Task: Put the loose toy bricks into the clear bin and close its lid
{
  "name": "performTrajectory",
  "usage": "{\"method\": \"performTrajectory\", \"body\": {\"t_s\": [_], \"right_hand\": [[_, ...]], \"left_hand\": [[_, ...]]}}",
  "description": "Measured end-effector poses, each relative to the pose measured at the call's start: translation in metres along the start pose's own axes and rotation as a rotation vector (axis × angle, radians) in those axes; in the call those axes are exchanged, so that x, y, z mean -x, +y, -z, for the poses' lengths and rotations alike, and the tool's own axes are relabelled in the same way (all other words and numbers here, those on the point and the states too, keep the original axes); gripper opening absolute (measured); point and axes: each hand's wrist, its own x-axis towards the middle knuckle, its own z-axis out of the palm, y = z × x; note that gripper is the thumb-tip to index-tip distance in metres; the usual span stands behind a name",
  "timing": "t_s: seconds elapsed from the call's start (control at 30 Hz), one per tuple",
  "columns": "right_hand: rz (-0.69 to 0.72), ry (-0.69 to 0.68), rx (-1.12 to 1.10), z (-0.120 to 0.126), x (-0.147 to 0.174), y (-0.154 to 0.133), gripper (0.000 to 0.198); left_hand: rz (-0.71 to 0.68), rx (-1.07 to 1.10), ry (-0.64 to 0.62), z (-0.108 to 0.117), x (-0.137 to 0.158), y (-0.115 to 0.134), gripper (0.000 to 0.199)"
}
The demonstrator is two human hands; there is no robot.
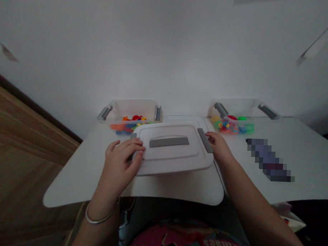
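Observation:
A white storage box (170,162) with its lid on sits in front of me, slightly tilted in view; its lower body is mostly hidden under the lid. A grey handle (169,142) lies flat across the lid. My left hand (123,159) grips the box's left side, its fingers over the left latch and its thumb at the lid's edge. At the opposite side, my right hand (218,144) has its fingers curled around the edge by the grey right latch (205,140). What is inside the box cannot be seen.
Two clear bins with colourful small pieces stand against the wall: a left bin (135,106) and a right bin (246,104). A white lid (185,118) lies behind the box. A pixelated dark object (269,160) rests on the white table (70,177) at right.

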Motion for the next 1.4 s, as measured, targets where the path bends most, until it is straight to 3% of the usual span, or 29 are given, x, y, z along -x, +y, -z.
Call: {"method": "performTrajectory", "body": {"t_s": [0.17,0.23,0.33,0.4,0.7,0.97,1.07,1.23,1.4], "right_hand": [[0.014,0.009,0.028,-0.005,0.004,0.004,0.037],[0.014,0.017,0.045,-0.005,0.004,0.004,0.036],[0.031,0.026,0.083,-0.005,0.005,0.004,0.035],[0.050,0.026,0.115,-0.005,0.007,0.005,0.035],[0.156,-0.040,0.276,0.002,0.006,0.000,0.022],[0.213,-0.125,0.462,0.019,0.000,-0.019,0.009],[0.178,-0.032,0.324,0.026,0.002,-0.022,0.010],[0.081,0.138,-0.098,0.038,0.005,-0.031,0.015],[-0.059,0.307,-0.263,0.055,0.018,-0.047,0.016]], "left_hand": [[0.141,-0.293,0.124,0.007,-0.004,0.016,0.028],[0.056,-0.322,0.134,0.002,-0.005,0.033,0.033],[-0.209,-0.209,-0.041,-0.011,-0.007,0.055,0.043],[-0.268,-0.184,-0.117,-0.017,-0.007,0.060,0.048],[-0.261,-0.184,-0.125,-0.009,-0.010,0.023,0.035],[-0.254,-0.178,-0.138,-0.009,-0.010,0.024,0.036],[-0.254,-0.181,-0.140,-0.009,-0.010,0.024,0.036],[-0.257,-0.183,-0.141,-0.010,-0.009,0.024,0.036],[-0.269,-0.186,-0.126,-0.012,-0.006,0.028,0.037]]}}
